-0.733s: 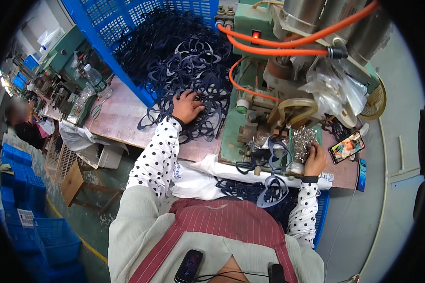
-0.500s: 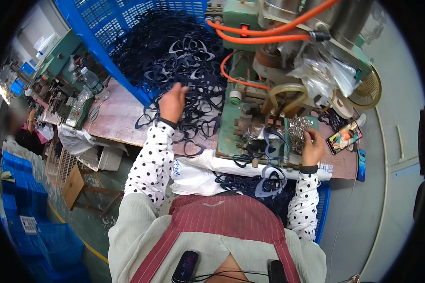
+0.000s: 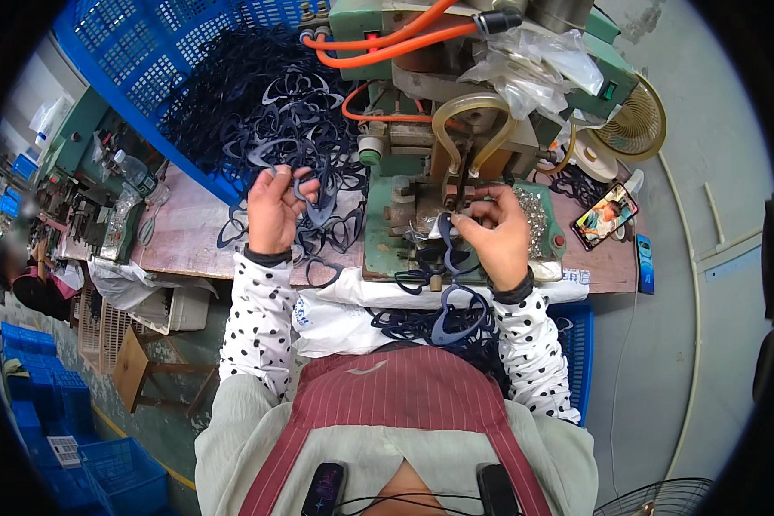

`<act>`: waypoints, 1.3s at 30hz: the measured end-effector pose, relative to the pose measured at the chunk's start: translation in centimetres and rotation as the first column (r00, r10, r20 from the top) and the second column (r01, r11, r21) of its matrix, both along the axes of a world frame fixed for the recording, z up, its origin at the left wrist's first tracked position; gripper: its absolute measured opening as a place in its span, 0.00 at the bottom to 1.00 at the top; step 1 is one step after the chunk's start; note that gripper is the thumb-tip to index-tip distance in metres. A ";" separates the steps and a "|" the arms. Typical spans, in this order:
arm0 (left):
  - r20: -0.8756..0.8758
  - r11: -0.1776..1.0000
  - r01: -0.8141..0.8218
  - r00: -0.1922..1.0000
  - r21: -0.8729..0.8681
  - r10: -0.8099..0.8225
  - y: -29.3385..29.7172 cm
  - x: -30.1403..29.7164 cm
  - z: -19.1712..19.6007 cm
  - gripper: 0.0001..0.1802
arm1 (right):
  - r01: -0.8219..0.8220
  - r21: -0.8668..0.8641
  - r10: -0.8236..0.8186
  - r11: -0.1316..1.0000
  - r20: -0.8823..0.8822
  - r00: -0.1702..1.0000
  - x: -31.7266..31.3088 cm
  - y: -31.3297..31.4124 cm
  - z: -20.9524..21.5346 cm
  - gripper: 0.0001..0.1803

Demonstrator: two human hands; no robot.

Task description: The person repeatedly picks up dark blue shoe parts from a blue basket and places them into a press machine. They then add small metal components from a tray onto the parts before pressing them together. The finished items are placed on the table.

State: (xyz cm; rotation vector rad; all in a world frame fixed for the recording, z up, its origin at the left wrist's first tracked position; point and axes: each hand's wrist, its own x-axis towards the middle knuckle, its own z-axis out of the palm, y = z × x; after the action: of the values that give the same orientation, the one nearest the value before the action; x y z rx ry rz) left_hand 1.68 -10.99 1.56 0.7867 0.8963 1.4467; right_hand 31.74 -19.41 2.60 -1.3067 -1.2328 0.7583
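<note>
My left hand (image 3: 277, 209) holds a dark blue glasses-shaped plastic frame (image 3: 314, 196) lifted from the big heap of the same frames (image 3: 258, 112) on the bench. My right hand (image 3: 497, 236) grips another dark frame (image 3: 445, 249) at the bed of the green press machine (image 3: 421, 163), right below its tool head. More dark frames (image 3: 443, 322) hang over the bench edge in front of my lap. Both sleeves are white with black dots.
A blue mesh crate (image 3: 138, 77) stands behind the heap. Orange hoses (image 3: 387, 43) run across the machine. A tray of small metal parts (image 3: 537, 219), a phone (image 3: 606, 217) and a fan (image 3: 632, 129) lie to the right. Blue crates (image 3: 52, 421) sit on the floor at left.
My left hand has lifted off the heap with a frame in its fingers. My right hand has moved left from the metal parts to the press bed, holding a frame.
</note>
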 end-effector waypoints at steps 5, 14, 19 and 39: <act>0.143 0.833 0.542 0.838 -0.111 -0.527 -5.4 2.4 3.3 0.07 | -0.024 0.070 0.039 0.997 -0.214 0.976 -0.7 0.7 -0.6 0.26; 0.264 0.573 0.769 0.637 -0.284 -0.724 -9.6 12.6 1.4 0.08 | 0.077 0.134 -0.069 0.988 -0.059 0.996 2.9 0.0 -0.6 0.23; 0.271 0.516 0.804 0.588 -0.295 -0.762 -9.7 13.5 1.0 0.14 | 0.324 0.049 -0.328 0.945 0.137 0.935 8.9 -0.2 -5.5 0.19; 0.063 0.565 0.743 0.623 -0.359 -0.779 -10.3 11.7 2.1 0.17 | 0.394 0.285 -0.483 0.874 0.600 0.638 13.1 0.1 -12.2 0.10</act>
State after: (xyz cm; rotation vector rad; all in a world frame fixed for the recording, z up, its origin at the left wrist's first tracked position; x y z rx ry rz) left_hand 13.35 -21.30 3.64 0.8297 0.7121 0.4415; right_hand 44.84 -19.34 -9.65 -1.7516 -1.3782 -0.1814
